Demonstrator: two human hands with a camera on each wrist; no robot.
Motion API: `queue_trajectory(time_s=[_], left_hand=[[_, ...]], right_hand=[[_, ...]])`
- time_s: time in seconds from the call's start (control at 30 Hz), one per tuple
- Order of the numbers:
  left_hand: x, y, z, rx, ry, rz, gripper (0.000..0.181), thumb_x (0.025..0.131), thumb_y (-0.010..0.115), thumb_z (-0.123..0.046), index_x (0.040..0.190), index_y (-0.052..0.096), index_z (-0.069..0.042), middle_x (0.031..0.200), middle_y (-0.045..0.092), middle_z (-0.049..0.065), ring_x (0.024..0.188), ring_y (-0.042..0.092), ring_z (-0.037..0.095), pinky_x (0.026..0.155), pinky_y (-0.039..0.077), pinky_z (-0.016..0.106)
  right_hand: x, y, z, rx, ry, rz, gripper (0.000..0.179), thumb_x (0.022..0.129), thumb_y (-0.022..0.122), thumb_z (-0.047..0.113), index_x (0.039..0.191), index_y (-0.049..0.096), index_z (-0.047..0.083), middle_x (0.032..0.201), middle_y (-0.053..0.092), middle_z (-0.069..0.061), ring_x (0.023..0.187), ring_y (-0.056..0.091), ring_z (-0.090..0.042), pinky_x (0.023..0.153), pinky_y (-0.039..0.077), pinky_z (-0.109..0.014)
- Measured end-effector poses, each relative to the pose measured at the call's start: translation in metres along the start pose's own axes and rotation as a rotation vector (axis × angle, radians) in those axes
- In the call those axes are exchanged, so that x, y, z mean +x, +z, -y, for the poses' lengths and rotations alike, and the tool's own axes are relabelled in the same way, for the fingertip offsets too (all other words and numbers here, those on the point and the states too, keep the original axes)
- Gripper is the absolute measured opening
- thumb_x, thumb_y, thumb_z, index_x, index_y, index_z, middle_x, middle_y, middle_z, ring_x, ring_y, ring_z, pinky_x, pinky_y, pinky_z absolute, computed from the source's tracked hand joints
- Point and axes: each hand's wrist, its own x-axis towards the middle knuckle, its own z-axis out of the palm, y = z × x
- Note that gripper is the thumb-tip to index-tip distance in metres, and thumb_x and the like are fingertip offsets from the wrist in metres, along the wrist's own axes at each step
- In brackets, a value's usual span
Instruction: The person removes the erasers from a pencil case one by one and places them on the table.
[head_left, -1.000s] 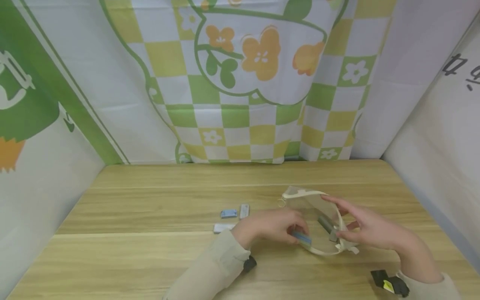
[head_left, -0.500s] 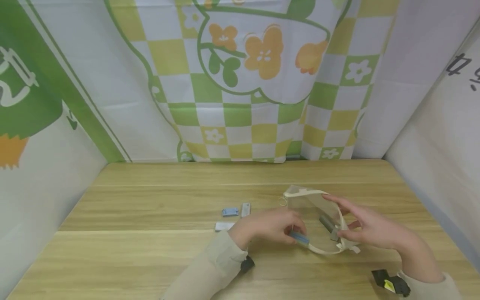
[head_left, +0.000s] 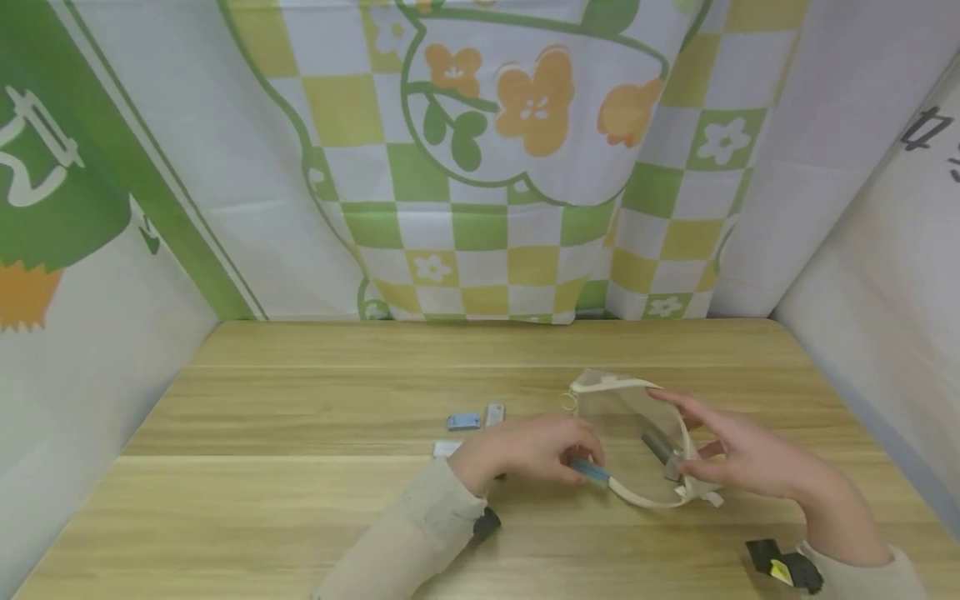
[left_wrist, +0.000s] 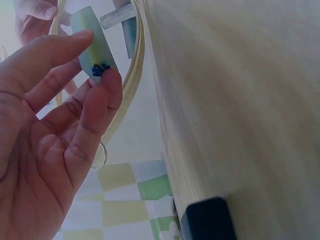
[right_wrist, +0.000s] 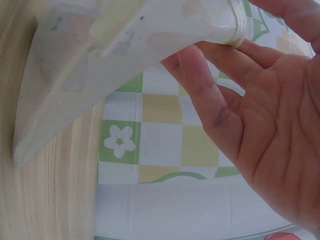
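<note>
My left hand (head_left: 540, 450) pinches a small pale blue-green bar (left_wrist: 94, 45) with a dark blue mark near one end. In the head view, the bar overlaps the left front rim of a see-through zip pouch (head_left: 626, 494). My right hand (head_left: 750, 450) grips the right side of that rim, and the pouch mouth stands wide open. Inside the pouch lie a dark green stick-like piece (head_left: 657, 444) and a small grey piece (head_left: 672, 467). The right wrist view shows the pouch's cloudy side (right_wrist: 65, 100) above the wood, its tip close to the table.
Left of the pouch on the wooden table (head_left: 262, 500) lie a small blue block (head_left: 463, 422), a grey block (head_left: 495, 414) and a white block (head_left: 445, 448), the last partly behind my left wrist. A patterned curtain (head_left: 480, 225) hangs along the back edge.
My left hand has drawn left with the bar, from within the pouch mouth to its left rim. The right hand keeps its hold on the pouch. The head view has shifted slightly.
</note>
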Motion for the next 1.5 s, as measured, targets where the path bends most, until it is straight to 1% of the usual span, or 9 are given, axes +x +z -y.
queue_trajectory(time_s=[0.23, 0.47, 0.67, 0.8, 1.0, 1.1, 1.3, 1.5], left_hand=[[-0.005, -0.001, 0.0, 0.002, -0.021, -0.005, 0.028, 0.09, 0.073, -0.017, 0.117, 0.07, -0.012, 0.101, 0.066, -0.004, 0.08, 0.054, 0.001, 0.074, 0.041, 0.008], [-0.009, -0.002, 0.001, -0.012, -0.032, -0.01, 0.029, 0.089, 0.073, -0.016, 0.117, 0.07, -0.011, 0.101, 0.065, -0.003, 0.082, 0.053, 0.002, 0.074, 0.042, 0.008], [-0.013, -0.003, 0.003, -0.047, -0.039, -0.014, 0.027, 0.088, 0.073, -0.015, 0.115, 0.071, -0.011, 0.101, 0.065, -0.003, 0.082, 0.052, 0.002, 0.074, 0.042, 0.009], [-0.016, -0.004, 0.004, -0.085, -0.038, -0.02, 0.027, 0.088, 0.073, -0.012, 0.115, 0.071, -0.01, 0.103, 0.066, 0.0, 0.08, 0.054, 0.002, 0.072, 0.044, 0.01], [-0.021, -0.005, 0.005, -0.121, -0.044, -0.025, 0.029, 0.088, 0.072, -0.009, 0.117, 0.071, -0.009, 0.11, 0.069, 0.002, 0.079, 0.055, 0.001, 0.073, 0.047, 0.011], [-0.022, -0.006, 0.005, -0.119, -0.045, -0.026, 0.029, 0.088, 0.072, -0.009, 0.116, 0.071, -0.008, 0.109, 0.069, 0.002, 0.079, 0.055, 0.001, 0.073, 0.047, 0.011], [-0.025, -0.007, 0.004, -0.12, -0.054, -0.026, 0.028, 0.089, 0.072, -0.01, 0.117, 0.07, -0.009, 0.106, 0.067, 0.001, 0.08, 0.056, 0.002, 0.073, 0.047, 0.011], [-0.031, -0.007, 0.005, -0.112, -0.083, -0.034, 0.029, 0.089, 0.072, -0.011, 0.118, 0.07, -0.008, 0.104, 0.067, 0.001, 0.081, 0.057, 0.004, 0.073, 0.047, 0.011]], right_hand=[[-0.001, -0.001, -0.001, 0.006, 0.005, 0.006, 0.085, 0.089, 0.074, 0.022, 0.158, 0.024, 0.022, 0.148, 0.043, -0.023, 0.117, 0.055, -0.008, 0.08, 0.059, -0.027], [-0.001, -0.002, -0.001, 0.005, 0.007, 0.001, 0.084, 0.089, 0.074, 0.024, 0.158, 0.024, 0.022, 0.15, 0.04, -0.023, 0.118, 0.053, -0.007, 0.08, 0.058, -0.027], [-0.001, -0.001, -0.001, 0.003, 0.005, -0.004, 0.085, 0.089, 0.075, 0.021, 0.157, 0.025, 0.021, 0.151, 0.039, -0.023, 0.118, 0.053, -0.007, 0.08, 0.058, -0.027], [-0.001, 0.0, -0.001, -0.001, -0.002, -0.007, 0.085, 0.088, 0.075, 0.02, 0.157, 0.025, 0.02, 0.151, 0.039, -0.023, 0.118, 0.053, -0.007, 0.08, 0.059, -0.027], [-0.001, -0.001, 0.0, 0.012, 0.025, 0.001, 0.084, 0.09, 0.073, 0.022, 0.158, 0.023, 0.024, 0.155, 0.035, -0.021, 0.121, 0.052, -0.011, 0.081, 0.058, -0.028], [-0.001, -0.001, 0.0, 0.006, 0.025, -0.001, 0.084, 0.09, 0.073, 0.022, 0.158, 0.023, 0.024, 0.155, 0.035, -0.02, 0.12, 0.053, -0.012, 0.081, 0.058, -0.028], [-0.001, -0.002, 0.002, -0.006, 0.034, -0.001, 0.084, 0.09, 0.073, 0.024, 0.158, 0.023, 0.024, 0.155, 0.034, -0.021, 0.121, 0.054, -0.018, 0.081, 0.058, -0.027], [-0.002, -0.002, 0.002, -0.001, 0.039, -0.003, 0.084, 0.09, 0.073, 0.023, 0.158, 0.023, 0.024, 0.156, 0.033, -0.022, 0.121, 0.054, -0.02, 0.08, 0.058, -0.027]])
